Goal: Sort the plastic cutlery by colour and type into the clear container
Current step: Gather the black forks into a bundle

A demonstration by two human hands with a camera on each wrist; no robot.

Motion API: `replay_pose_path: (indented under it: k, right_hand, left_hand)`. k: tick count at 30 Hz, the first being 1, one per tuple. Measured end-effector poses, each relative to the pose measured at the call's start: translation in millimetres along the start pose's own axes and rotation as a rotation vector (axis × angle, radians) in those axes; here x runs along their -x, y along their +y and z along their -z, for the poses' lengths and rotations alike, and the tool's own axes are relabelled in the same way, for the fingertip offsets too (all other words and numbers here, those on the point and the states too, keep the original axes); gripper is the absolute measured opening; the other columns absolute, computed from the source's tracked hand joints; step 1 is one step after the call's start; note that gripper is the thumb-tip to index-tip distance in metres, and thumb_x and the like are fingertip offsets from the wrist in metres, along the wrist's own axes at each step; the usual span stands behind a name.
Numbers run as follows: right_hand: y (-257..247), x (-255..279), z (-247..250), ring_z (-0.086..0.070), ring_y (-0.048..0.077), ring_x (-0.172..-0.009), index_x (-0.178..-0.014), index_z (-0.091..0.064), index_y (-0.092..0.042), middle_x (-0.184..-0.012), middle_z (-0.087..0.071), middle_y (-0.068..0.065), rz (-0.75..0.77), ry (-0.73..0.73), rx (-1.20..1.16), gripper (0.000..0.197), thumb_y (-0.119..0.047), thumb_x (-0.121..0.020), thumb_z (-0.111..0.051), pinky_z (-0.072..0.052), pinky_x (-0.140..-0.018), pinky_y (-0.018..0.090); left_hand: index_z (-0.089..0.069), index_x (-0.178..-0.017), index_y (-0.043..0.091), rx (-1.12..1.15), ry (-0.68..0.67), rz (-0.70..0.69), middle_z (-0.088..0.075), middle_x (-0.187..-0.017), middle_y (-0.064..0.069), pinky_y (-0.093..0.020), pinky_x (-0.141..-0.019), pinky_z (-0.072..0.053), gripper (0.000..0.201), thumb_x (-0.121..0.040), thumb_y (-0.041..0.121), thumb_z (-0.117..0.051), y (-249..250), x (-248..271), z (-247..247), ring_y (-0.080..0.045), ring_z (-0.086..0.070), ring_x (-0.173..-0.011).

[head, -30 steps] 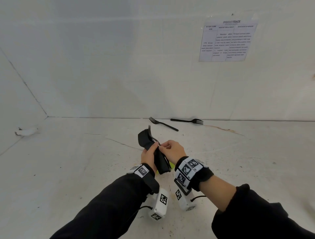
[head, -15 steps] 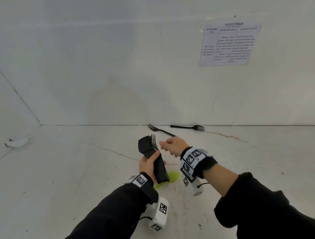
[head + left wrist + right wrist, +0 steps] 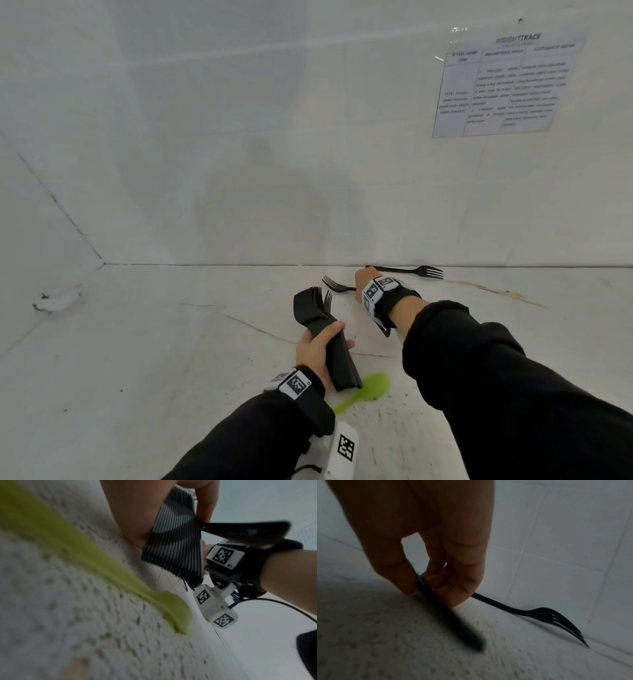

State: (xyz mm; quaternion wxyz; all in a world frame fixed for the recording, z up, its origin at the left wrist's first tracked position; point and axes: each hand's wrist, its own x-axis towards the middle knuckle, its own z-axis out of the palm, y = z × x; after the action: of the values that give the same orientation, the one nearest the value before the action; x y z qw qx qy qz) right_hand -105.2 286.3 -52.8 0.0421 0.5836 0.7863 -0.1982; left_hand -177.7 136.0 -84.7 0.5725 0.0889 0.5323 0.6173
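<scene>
My left hand [image 3: 317, 347] grips a thick bundle of black plastic forks [image 3: 329, 329], tines up and tilted left; the stacked handles [image 3: 173, 545] show ribbed in the left wrist view. My right hand [image 3: 362, 278] is stretched forward near the back wall. Its thumb and fingers [image 3: 406, 577] pinch the handle of a black fork [image 3: 337, 286] that lies on the floor, tines to the left. A second black fork [image 3: 416, 271] lies along the wall just behind, also seen as a fork [image 3: 544, 614] in the right wrist view. The clear container is out of view.
A lime green spoon [image 3: 368, 390] lies on the white floor under my left wrist, close in the left wrist view as a green spoon [image 3: 111, 568]. White tiled walls [image 3: 308, 154] close in behind and left. A printed sheet [image 3: 503, 85] hangs on the wall.
My right hand left the bundle and reached forward to the near fork by the wall, pinching its handle. My left hand sank slightly with the bundle, uncovering the green spoon.
</scene>
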Motion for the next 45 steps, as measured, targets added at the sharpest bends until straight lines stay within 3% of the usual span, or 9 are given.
replay_pose_path:
  k: [9,13,17,20,26,29,33,38,45]
  right_hand:
    - [67,-6,21,-0.053,0.033,-0.118,-0.131,-0.049,-0.009,-0.128,-0.054,0.016,-0.092,0.129,0.000,0.038,-0.016,-0.094,-0.043,-0.043,-0.095,0.037]
    - [76,4,19,-0.058,0.031,-0.103,-0.105,-0.060,-0.004,-0.110,-0.061,0.017,-0.130,0.133,-0.016,0.027,-0.024,-0.094,-0.046,-0.044,-0.079,0.031]
    - [81,21,13,-0.055,0.033,-0.114,-0.126,-0.049,0.002,-0.125,-0.055,0.020,-0.192,0.155,-0.118,0.035,-0.011,-0.093,-0.047,-0.046,-0.089,0.034]
    - [83,43,8,-0.055,0.034,-0.113,-0.134,-0.031,0.003,-0.125,-0.052,0.021,-0.244,0.215,-0.309,0.046,-0.004,-0.092,-0.048,-0.045,-0.081,0.032]
    - [63,122,-5,-0.048,0.014,-0.060,-0.110,-0.036,-0.015,-0.073,-0.047,-0.002,0.028,0.258,-0.651,0.018,-0.013,-0.095,-0.046,-0.038,-0.049,0.020]
    - [49,157,-21,-0.044,0.012,-0.057,-0.106,-0.039,-0.019,-0.071,-0.046,-0.003,0.081,0.234,-0.803,0.014,-0.016,-0.095,-0.047,-0.038,-0.055,0.024]
    - [37,198,-36,-0.051,0.011,-0.068,-0.099,-0.047,-0.018,-0.076,-0.051,-0.003,0.118,0.265,-0.918,0.005,-0.020,-0.095,-0.048,-0.042,-0.056,0.013]
    - [44,225,-51,-0.058,0.018,-0.086,-0.091,-0.053,-0.017,-0.087,-0.058,0.000,0.075,0.280,-0.918,0.005,-0.022,-0.091,-0.054,-0.050,-0.075,0.026]
    - [61,254,-57,-0.061,0.022,-0.091,-0.080,-0.049,-0.024,-0.085,-0.058,-0.002,0.071,0.199,-0.931,0.014,-0.027,-0.088,-0.059,-0.054,-0.085,0.037]
  left_hand:
    - [-0.062,-0.086,0.004,-0.010,-0.036,0.016,-0.068,-0.062,-0.004,-0.024,-0.045,-0.049,0.009,-0.079,-0.001,-0.067,-4,9,-8,-0.021,-0.063,-0.048]
    - [-0.062,-0.087,0.003,-0.021,-0.043,0.035,-0.068,-0.068,-0.006,-0.024,-0.046,-0.051,0.009,-0.079,-0.001,-0.066,-8,14,-11,-0.022,-0.063,-0.047]
    - [-0.061,-0.085,0.003,-0.005,-0.049,0.039,-0.064,-0.073,-0.008,-0.023,-0.046,-0.050,0.006,-0.081,-0.001,-0.063,-9,22,-15,-0.020,-0.062,-0.045]
    - [-0.059,-0.083,0.003,0.016,-0.054,0.035,-0.063,-0.071,-0.009,-0.023,-0.044,-0.051,0.006,-0.082,-0.002,-0.062,-11,30,-17,-0.021,-0.062,-0.043]
    - [-0.056,-0.086,0.003,0.023,-0.053,0.020,-0.064,-0.051,-0.006,-0.026,-0.044,-0.052,0.007,-0.084,-0.002,-0.061,-23,49,-19,-0.021,-0.063,-0.043]
    - [-0.056,-0.089,0.001,0.019,-0.061,0.003,-0.065,-0.060,-0.009,-0.029,-0.050,-0.053,0.008,-0.083,-0.001,-0.061,-33,59,-20,-0.022,-0.063,-0.048]
    - [-0.058,-0.092,0.004,0.026,-0.084,-0.020,-0.062,-0.078,-0.015,-0.034,-0.062,-0.052,0.007,-0.087,-0.001,-0.057,-42,78,-23,-0.027,-0.061,-0.066]
    - [-0.060,-0.102,0.003,0.031,-0.093,-0.069,-0.064,-0.095,-0.021,-0.043,-0.080,-0.052,0.014,-0.089,0.004,-0.056,-51,95,-23,-0.033,-0.062,-0.083]
    - [-0.060,-0.108,0.001,0.035,-0.084,-0.114,-0.065,-0.095,-0.021,-0.040,-0.072,-0.054,0.022,-0.087,0.007,-0.060,-71,119,-25,-0.033,-0.064,-0.082]
